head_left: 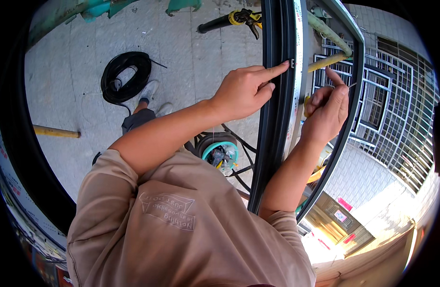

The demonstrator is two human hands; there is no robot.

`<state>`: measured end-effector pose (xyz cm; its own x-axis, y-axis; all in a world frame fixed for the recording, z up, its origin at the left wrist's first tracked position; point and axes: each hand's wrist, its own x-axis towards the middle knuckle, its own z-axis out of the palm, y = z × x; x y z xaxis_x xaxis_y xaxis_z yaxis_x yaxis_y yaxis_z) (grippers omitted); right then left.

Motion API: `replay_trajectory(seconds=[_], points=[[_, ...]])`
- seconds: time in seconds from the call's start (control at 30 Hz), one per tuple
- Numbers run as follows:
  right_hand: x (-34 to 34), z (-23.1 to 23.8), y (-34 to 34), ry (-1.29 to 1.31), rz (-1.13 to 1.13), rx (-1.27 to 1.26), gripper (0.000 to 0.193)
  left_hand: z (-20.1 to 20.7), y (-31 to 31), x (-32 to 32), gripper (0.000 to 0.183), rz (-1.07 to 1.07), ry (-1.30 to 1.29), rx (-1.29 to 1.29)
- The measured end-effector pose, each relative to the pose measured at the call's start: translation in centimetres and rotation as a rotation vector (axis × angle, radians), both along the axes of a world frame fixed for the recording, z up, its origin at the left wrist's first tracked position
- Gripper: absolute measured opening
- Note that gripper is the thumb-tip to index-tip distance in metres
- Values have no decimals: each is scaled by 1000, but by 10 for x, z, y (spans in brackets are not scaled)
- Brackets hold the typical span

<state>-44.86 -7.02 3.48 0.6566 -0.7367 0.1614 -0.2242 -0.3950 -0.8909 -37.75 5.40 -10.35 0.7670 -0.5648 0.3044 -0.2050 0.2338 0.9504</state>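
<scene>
My left hand point(246, 91) reaches across to a dark upright window-frame profile point(276, 119). Its forefinger is stretched out, and the tip touches a small black fitting point(292, 63) in the profile's edge. The other fingers are curled, with nothing seen in them. On the far side of the profile, my right hand point(327, 107) is closed round a slim tool with a yellow handle point(306, 104), mostly hidden by the fingers. A thin metal shaft point(352, 85) sticks out beside the thumb. The right forefinger points up, apart from the tool.
A coil of black strip point(126, 76) lies on the floor at left, near a foot. A caulking gun point(232, 20) is at the top. Below the profile stands a turquoise-rimmed bucket point(221, 146) with small items. An open sash point(358, 48) and barred windows are at right.
</scene>
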Motion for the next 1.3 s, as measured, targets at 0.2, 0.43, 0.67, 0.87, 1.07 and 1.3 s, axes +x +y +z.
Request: replay_trajectory(seconds=[0.2,0.43,0.67,0.87,1.07,1.3], points=[[-53,32,69,-251,264,984,53,14,-15,16,19,189,129,-47],[-130,-11,153,-159,115,1662,49,20,-23,30,12,190,140,-19],[-128,-1,163,158,366,1227,61,16,-20,37,20,143,59,4],[-116,1,141,152,222,1085,60,13,-21,43,18,70,44,-45],[-114,34,115,220,22,1024,62,13,-21,49,16,10,89,-47],[-120,73,108,257,47,930,74,13,-19,71,14,-136,44,-34]])
